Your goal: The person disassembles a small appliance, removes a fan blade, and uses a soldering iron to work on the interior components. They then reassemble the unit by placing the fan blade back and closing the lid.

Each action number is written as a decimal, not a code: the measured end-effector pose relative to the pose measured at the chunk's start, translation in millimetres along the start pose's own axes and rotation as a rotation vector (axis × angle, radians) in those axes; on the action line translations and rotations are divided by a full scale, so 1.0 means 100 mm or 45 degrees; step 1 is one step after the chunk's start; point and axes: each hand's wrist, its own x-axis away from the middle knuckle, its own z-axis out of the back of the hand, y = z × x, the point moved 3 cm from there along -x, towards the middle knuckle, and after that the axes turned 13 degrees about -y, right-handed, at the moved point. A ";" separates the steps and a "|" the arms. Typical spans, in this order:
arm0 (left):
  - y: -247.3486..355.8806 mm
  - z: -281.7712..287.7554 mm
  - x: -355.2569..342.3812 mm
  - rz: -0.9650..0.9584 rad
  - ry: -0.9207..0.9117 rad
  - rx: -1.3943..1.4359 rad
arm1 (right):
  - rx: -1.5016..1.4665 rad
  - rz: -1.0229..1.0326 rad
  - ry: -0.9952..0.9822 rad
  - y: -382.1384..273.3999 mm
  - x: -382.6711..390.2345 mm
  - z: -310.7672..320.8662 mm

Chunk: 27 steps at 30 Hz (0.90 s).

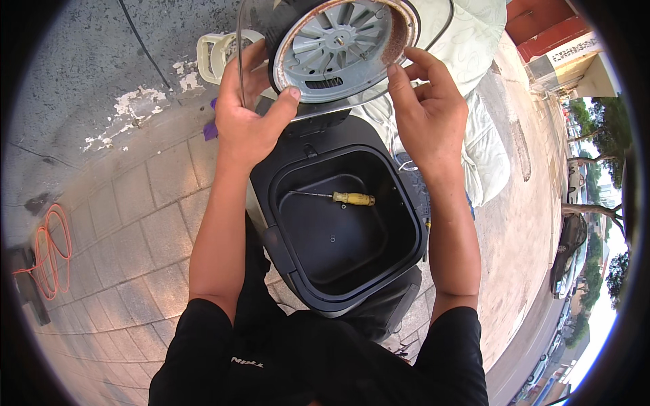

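Note:
In front of me, at the top of the view, a round metal fan housing (338,51) with a rust-stained rim is tilted toward me. Radial blades show inside it, and a clear rim surrounds it. My left hand (254,125) is closed on its left side, thumb on the lower edge. At the right edge, my right hand (430,108) grips with thumb and fingertips. Below sits a black square basin (338,271), like an air fryer's pot. Inside it lie a yellow-handled screwdriver (353,198), a small nut (343,206) and a small ring (332,239).
A pale plastic part (215,57) lies on the ground beyond my left hand. White quilted cloth (484,142) spreads at the right. An orange cable (51,250) is coiled at the far left on the paving (149,237). Parked cars (572,257) stand far right.

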 end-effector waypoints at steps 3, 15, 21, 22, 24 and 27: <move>0.02 -0.01 -0.02 -0.006 -0.019 0.012 | 0.138 0.180 0.072 0.05 -0.13 -0.09; 0.03 0.01 0.01 -0.016 -0.025 0.033 | -0.258 -0.211 -0.047 0.01 -0.41 -0.30; 0.06 -0.02 0.01 0.022 -0.068 0.058 | -0.781 -0.477 -0.115 -0.11 -0.46 -0.34; 0.06 -0.01 0.01 0.025 -0.067 0.057 | -0.782 -0.481 -0.095 -0.11 -0.47 -0.35; 0.05 -0.01 0.02 0.032 -0.061 0.049 | -0.821 -0.477 -0.082 -0.08 -0.49 -0.40; 0.05 0.00 0.03 0.039 -0.052 0.035 | -0.859 -0.465 -0.037 -0.05 -0.50 -0.45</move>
